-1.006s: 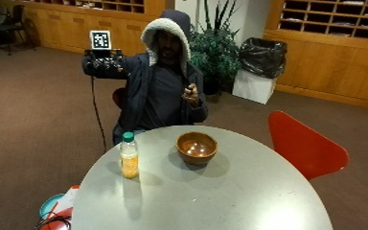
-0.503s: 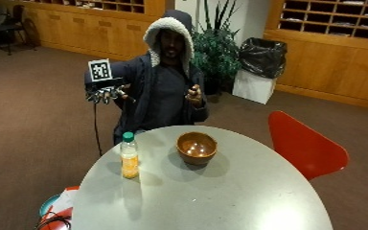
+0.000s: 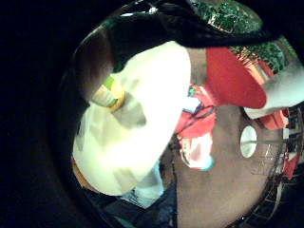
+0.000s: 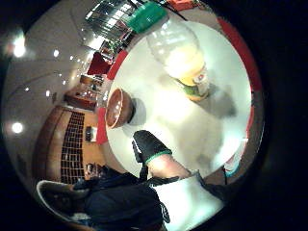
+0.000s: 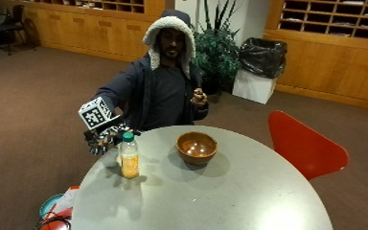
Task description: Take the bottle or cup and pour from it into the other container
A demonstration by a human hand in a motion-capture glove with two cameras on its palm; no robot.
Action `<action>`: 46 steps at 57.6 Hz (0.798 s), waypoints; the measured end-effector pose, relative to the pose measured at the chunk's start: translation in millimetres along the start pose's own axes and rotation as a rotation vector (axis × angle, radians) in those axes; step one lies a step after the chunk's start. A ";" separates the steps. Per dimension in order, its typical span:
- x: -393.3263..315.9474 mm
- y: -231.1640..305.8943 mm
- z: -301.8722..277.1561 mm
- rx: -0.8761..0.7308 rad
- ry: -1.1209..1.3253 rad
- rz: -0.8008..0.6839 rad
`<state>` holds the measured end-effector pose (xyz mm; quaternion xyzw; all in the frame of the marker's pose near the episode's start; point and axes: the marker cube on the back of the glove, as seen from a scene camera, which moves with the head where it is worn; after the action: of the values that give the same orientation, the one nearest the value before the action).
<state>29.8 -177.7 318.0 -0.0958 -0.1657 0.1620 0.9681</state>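
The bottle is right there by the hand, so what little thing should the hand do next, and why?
Probably close the right hand round the bottle. The hand is beside the bottle but not yet gripping it, the bottle stands upright with its cap on, and the bowl waits empty nearby on the table.

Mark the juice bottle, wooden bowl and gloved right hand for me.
juice bottle (image 5: 129, 163): outside view, orange-filled body.
wooden bowl (image 5: 196, 147): outside view, inner wall.
gloved right hand (image 5: 103, 138): outside view, fingers beside the bottle.
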 end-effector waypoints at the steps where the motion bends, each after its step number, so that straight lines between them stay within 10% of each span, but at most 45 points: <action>1: -0.3 -2.8 4.9 -0.008 -0.023 0.016; 27: -12.7 -62.9 83.3 0.159 -0.802 0.012; 46: -20.9 -70.7 72.2 0.159 -0.855 -0.002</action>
<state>5.6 -241.1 395.7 0.0550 -0.5387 0.1984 0.8169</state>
